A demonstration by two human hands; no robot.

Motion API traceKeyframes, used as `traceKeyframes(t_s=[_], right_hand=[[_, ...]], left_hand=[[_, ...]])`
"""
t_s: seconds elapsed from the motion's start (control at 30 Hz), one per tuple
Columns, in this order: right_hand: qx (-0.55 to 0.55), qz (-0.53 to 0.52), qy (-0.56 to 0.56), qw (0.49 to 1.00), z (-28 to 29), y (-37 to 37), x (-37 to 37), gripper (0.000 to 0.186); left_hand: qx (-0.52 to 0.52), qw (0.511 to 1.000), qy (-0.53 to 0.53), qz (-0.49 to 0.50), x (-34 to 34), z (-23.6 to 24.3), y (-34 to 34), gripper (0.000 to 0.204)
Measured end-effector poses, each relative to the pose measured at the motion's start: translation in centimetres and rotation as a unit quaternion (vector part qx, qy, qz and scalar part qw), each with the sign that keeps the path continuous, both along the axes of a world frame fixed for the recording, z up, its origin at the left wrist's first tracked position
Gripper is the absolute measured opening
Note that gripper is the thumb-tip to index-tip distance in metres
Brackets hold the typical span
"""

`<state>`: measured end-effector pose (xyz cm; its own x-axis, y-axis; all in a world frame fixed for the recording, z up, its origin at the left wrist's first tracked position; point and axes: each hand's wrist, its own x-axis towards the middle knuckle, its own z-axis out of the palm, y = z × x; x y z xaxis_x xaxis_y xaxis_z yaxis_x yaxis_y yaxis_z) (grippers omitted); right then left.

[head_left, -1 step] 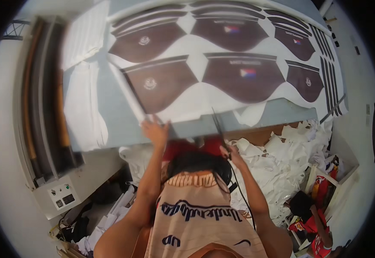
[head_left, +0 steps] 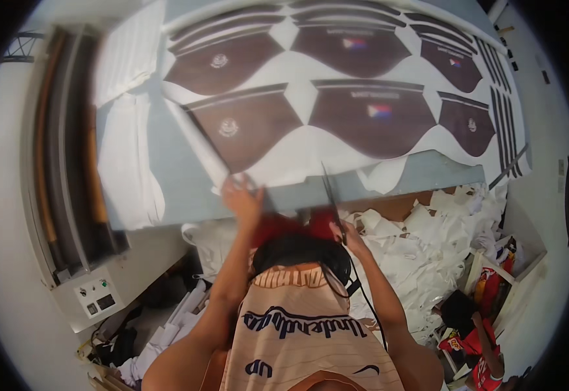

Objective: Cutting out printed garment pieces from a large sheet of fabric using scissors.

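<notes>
A white printed fabric sheet with dark maroon-brown garment panels lies over the blue-grey table. My left hand is at the sheet's near left corner, fingers apart and fingertips against the cloth; motion blurs it slightly. Beside it, the sheet's left edge slants away as a raised white fold. In my right hand is a pair of scissors, long dark blades pointing away from me over the table's near edge. The blades stand to the right of my left hand, apart from it.
White fabric scraps are heaped below the table at right. White cloth pieces lie on its left end. A machine with long rollers stands at left. A dark cord hangs beside my right forearm. Another person is at lower right.
My left hand has shifted slightly to the right along the cloth's near corner. My right hand and the scissors have barely moved.
</notes>
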<state>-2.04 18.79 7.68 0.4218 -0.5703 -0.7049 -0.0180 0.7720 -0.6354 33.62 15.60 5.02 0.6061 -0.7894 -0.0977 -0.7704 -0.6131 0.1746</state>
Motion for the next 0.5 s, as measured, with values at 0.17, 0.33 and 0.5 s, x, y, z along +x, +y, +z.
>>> traceKeyframes(t_s=[0.17, 0.33, 0.5], right_hand=[[-0.048, -0.004, 0.136, 0.99, -1.4, -0.1, 6.7, 0.038], [-0.043, -0.073, 0.154, 0.984, -3.7, -0.7, 7.8, 0.047], [-0.079, -0.094, 0.168, 0.978, -4.2, -3.7, 8.6, 0.045]], left_hand=[[-0.098, 0.971, 0.039, -0.213, -6.8, -0.2, -3.4, 0.065], [-0.043, 0.942, 0.094, -0.319, -7.5, -1.7, -4.6, 0.062], [-0.042, 0.939, 0.11, -0.323, -7.1, -2.1, -4.3, 0.062]])
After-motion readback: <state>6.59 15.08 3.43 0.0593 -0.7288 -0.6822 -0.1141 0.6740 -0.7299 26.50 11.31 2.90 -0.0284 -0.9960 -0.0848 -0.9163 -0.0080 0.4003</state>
